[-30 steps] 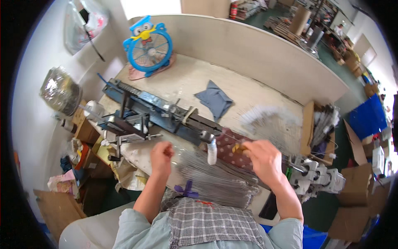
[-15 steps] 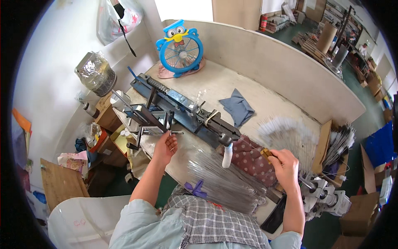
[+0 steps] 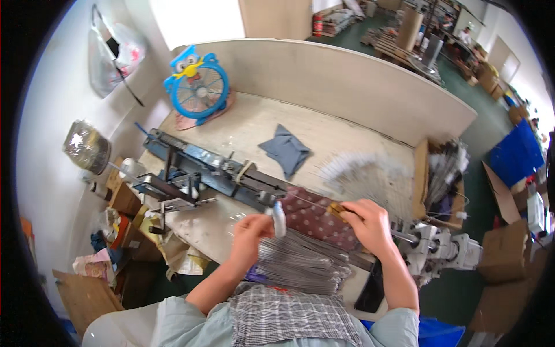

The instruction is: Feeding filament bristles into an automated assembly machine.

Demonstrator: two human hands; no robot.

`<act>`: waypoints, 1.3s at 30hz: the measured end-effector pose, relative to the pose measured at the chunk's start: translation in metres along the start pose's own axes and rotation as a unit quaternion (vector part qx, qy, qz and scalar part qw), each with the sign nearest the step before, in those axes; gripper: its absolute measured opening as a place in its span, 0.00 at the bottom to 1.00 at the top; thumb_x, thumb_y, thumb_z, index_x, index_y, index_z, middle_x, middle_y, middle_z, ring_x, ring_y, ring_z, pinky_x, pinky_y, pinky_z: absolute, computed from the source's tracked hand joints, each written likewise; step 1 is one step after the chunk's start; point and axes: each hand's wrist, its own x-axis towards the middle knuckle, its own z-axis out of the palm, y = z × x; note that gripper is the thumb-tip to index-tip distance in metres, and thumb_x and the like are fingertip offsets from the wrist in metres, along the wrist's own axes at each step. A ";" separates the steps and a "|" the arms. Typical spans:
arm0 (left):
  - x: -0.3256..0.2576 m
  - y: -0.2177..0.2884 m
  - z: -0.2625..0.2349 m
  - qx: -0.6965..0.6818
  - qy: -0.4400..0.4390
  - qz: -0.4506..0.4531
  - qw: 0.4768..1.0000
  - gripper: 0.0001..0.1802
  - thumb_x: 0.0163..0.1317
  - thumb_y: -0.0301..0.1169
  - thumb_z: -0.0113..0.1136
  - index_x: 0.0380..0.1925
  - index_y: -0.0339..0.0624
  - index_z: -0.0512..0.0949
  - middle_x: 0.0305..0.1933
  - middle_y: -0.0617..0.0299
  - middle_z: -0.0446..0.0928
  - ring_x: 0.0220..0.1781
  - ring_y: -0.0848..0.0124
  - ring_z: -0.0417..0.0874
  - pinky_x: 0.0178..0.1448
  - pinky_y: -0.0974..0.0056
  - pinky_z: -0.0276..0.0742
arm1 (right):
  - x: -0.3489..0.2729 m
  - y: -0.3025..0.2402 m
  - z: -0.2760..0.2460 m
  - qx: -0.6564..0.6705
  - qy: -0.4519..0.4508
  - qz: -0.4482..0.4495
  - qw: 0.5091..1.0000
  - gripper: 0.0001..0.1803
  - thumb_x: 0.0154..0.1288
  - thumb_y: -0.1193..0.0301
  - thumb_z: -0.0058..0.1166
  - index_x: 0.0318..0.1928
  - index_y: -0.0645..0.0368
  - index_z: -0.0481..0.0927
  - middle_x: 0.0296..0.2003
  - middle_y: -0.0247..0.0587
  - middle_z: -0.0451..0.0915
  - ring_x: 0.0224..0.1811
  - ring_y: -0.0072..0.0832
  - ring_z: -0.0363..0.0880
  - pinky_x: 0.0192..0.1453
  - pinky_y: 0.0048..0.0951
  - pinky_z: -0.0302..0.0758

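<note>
The left hand point(image 3: 250, 231) has come in from the front edge of the counter point(image 3: 254, 124) toward the middle, and now sits closed around a small whitish tube-like piece point(image 3: 279, 218) that stands up just beside its knuckles; half a second ago that hand lay flatter and further out over the wires. The right hand point(image 3: 370, 224) has barely shifted and stays pinched on a small tan-handled piece point(image 3: 335, 209), from which a thin wire point(image 3: 306, 202) runs back toward the left hand. My reading is that the two hands have drawn together on one wire, so the work has passed from reaching to fitting something onto it. Nearest the person, above a checked cloth point(image 3: 289, 315) on the lap, lies a thick bundle of grey wires point(image 3: 300, 263), touching the left wrist. Just beyond it is a dark red dotted cloth point(image 3: 312, 220) under the wire. Behind the hands a long blue-black metal jig point(image 3: 202, 173) stretches along the counter, and a grey metal fitting point(image 3: 445, 251) sits to the right, past the right forearm. Further back lie a fanned spread of pale wires point(image 3: 364, 173) and a folded blue-grey rag point(image 3: 287, 150). At the far corner stands a blue owl-shaped fan point(image 3: 196, 87).
</note>
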 end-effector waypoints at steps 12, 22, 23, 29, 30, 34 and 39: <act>0.017 -0.039 0.080 0.037 -0.183 0.013 0.982 0.11 0.67 0.35 0.53 0.38 0.38 0.77 0.30 0.63 0.78 0.27 0.79 0.75 0.31 0.75 0.69 | -0.002 0.001 -0.007 0.092 -0.064 0.028 0.993 0.11 0.54 0.71 0.60 0.38 0.60 0.83 0.28 0.41 0.79 0.30 0.35 0.76 0.36 0.30 0.72; 0.022 -0.017 0.062 -0.083 -0.082 -0.032 0.993 0.10 0.67 0.37 0.53 0.32 0.42 0.75 0.28 0.64 0.77 0.24 0.80 0.73 0.33 0.74 0.70 | 0.046 -0.028 0.056 -0.115 0.028 -0.092 0.989 0.07 0.55 0.67 0.57 0.30 0.56 0.81 0.27 0.37 0.78 0.35 0.37 0.76 0.40 0.36 0.73; 0.023 -0.016 0.060 -0.077 -0.086 -0.034 0.993 0.11 0.67 0.37 0.53 0.32 0.41 0.75 0.28 0.64 0.77 0.24 0.80 0.73 0.32 0.74 0.70 | 0.046 -0.030 0.057 -0.093 0.014 -0.088 0.992 0.07 0.55 0.67 0.56 0.31 0.56 0.81 0.27 0.37 0.78 0.35 0.37 0.76 0.40 0.37 0.73; 0.022 -0.015 0.057 -0.032 -0.121 -0.044 0.991 0.17 0.69 0.43 0.46 0.35 0.39 0.74 0.30 0.61 0.78 0.28 0.74 0.77 0.35 0.70 0.73 | 0.047 -0.028 0.047 0.011 -0.063 0.033 0.997 0.11 0.58 0.63 0.55 0.35 0.57 0.83 0.29 0.41 0.80 0.37 0.39 0.77 0.39 0.37 0.73; 0.023 -0.012 0.056 -0.026 -0.116 -0.064 0.991 0.20 0.70 0.46 0.43 0.36 0.39 0.73 0.31 0.61 0.78 0.30 0.72 0.79 0.38 0.69 0.74 | 0.047 -0.029 0.051 0.028 -0.068 0.057 0.996 0.11 0.58 0.63 0.55 0.35 0.57 0.83 0.28 0.42 0.80 0.37 0.40 0.77 0.40 0.37 0.73; 0.022 -0.011 0.059 -0.177 -0.095 -0.110 0.973 0.20 0.71 0.47 0.40 0.39 0.41 0.73 0.36 0.60 0.79 0.41 0.70 0.79 0.50 0.63 0.73 | 0.035 -0.038 0.058 -0.066 0.007 -0.019 0.998 0.12 0.54 0.64 0.59 0.37 0.57 0.82 0.32 0.38 0.80 0.40 0.38 0.76 0.43 0.37 0.71; 0.018 -0.014 0.064 -0.235 -0.066 -0.062 0.968 0.18 0.70 0.42 0.43 0.42 0.38 0.72 0.43 0.57 0.78 0.43 0.68 0.81 0.50 0.63 0.75 | 0.031 -0.047 0.079 -0.168 0.108 -0.095 0.975 0.16 0.49 0.65 0.63 0.40 0.55 0.81 0.36 0.31 0.79 0.45 0.32 0.73 0.45 0.36 0.68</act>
